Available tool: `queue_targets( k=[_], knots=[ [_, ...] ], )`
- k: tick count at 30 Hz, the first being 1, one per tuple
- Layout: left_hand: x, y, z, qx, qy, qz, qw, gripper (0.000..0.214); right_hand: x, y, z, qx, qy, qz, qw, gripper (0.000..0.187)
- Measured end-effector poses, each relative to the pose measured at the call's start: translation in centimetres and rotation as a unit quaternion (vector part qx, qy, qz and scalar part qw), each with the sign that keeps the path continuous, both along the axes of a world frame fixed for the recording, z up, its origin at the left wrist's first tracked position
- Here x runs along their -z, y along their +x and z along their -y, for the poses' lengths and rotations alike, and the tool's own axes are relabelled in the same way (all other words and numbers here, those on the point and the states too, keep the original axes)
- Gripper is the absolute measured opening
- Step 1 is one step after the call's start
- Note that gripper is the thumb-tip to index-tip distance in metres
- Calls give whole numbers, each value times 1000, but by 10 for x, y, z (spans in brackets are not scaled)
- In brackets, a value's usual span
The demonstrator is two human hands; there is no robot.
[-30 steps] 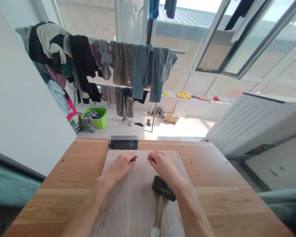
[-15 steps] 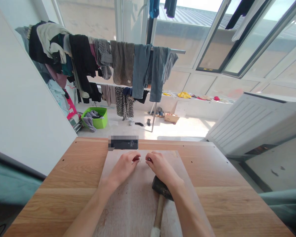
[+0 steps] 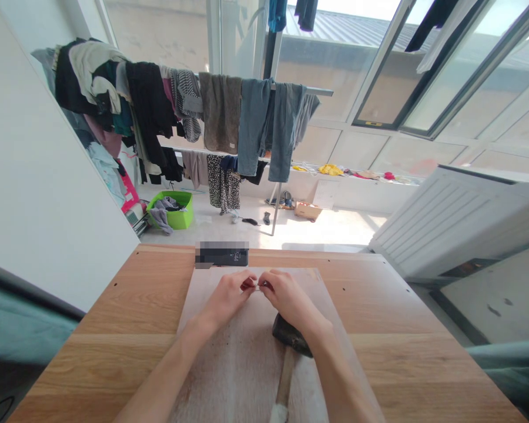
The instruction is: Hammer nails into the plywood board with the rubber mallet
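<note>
Above the far part of a pale wooden board (image 3: 242,364), my left hand (image 3: 233,291) and my right hand (image 3: 284,294) meet fingertip to fingertip. The fingers of each are pinched. Between them shows a thin, light sliver, too small to name; which hand grips it is unclear. A hammer (image 3: 286,335) with a black head and wooden handle lies on the board, its head partly hidden under my right forearm. Just past the board's far edge rests a dark phone (image 3: 229,257), its left part blurred out.
The board lies on a wooden table (image 3: 392,329) with small dark holes. Beyond the table stand a drying rack (image 3: 320,91) hung with clothes, a green basket (image 3: 180,218) holding clothing and a small cardboard box (image 3: 307,211). A white panel (image 3: 35,176) rises at left.
My hands have come together; the gap between their fingertips has closed, mainly by the left hand moving right. The hammer and phone stay where they were on the table.
</note>
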State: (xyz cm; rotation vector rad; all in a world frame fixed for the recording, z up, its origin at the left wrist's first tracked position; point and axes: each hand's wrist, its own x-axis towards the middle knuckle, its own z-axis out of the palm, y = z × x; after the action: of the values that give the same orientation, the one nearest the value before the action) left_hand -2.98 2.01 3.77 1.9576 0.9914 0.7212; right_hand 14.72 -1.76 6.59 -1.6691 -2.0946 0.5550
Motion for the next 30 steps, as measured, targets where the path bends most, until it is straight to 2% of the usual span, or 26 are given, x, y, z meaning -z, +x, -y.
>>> queue_targets(
  k=[4, 8, 14, 17, 21, 24, 27, 30],
  knots=[
    [-14, -9, 1, 48, -16, -29, 998, 15, -10, 0, 4, -21, -7, -22, 1000, 18],
    [-25, -21, 2, 85, -46, -52, 994, 13, -20, 0, 11, -41, -50, -73, 995, 17],
    [-34, -30, 6, 127, -108, -110, 980, 8, -21, -2, 17, -80, -99, -106, 986, 12],
    [-32, -30, 5, 132, -103, -123, 978, 7, -19, -6, 16, -89, -99, -69, 989, 15],
    [-27, -31, 1, 110, -76, -138, 981, 8, -13, -10, 10, -7, -49, 48, 998, 18],
    [-26, -34, -1, 98, -60, -152, 982, 8, -5, -14, 5, 35, -37, 94, 994, 25],
    [-27, -36, -2, 89, -51, -167, 981, 6, 6, -18, 1, 43, -40, 124, 991, 27],
    [-29, -37, -2, 86, -45, -176, 980, 7, 14, -21, 0, 22, -46, 135, 990, 23]
  ],
)
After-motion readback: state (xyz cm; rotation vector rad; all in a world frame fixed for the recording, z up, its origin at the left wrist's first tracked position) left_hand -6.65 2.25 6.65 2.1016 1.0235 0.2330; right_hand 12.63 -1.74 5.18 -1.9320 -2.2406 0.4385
